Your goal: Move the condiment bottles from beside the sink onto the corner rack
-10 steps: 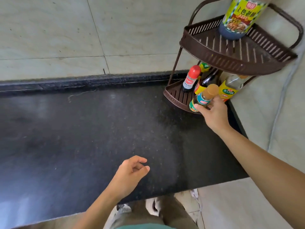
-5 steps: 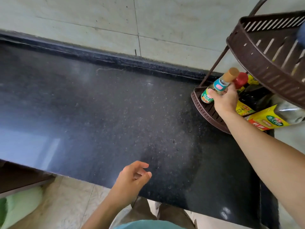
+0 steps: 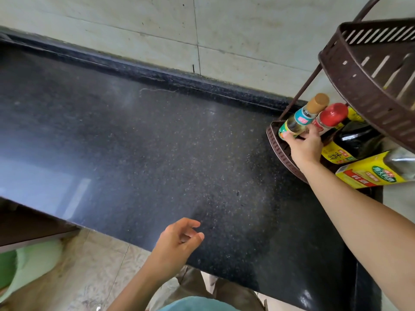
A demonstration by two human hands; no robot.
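Note:
A brown two-tier corner rack (image 3: 368, 70) stands at the right end of the black counter. My right hand (image 3: 305, 147) grips a small bottle with a tan cap (image 3: 302, 116) at its base, over the lower tier's left rim (image 3: 272, 140). Beside it on the lower tier stand a red-capped bottle (image 3: 330, 116), a dark bottle with a yellow label (image 3: 352, 142) and a clear bottle with a yellow and green label (image 3: 379, 171). My left hand (image 3: 177, 245) hovers over the counter's front edge, fingers loosely curled, holding nothing.
The black speckled counter (image 3: 157, 153) runs left from the rack, backed by a tiled wall (image 3: 202, 30). Its front edge drops to a tiled floor (image 3: 89, 265). A green object (image 3: 22, 265) lies at the lower left below a dark ledge.
The view has swung left and closer. My right hand has carried the tan-capped bottle to the left rim of the lower tier, next to the red-capped bottle. My left hand has stayed near the counter's edge.

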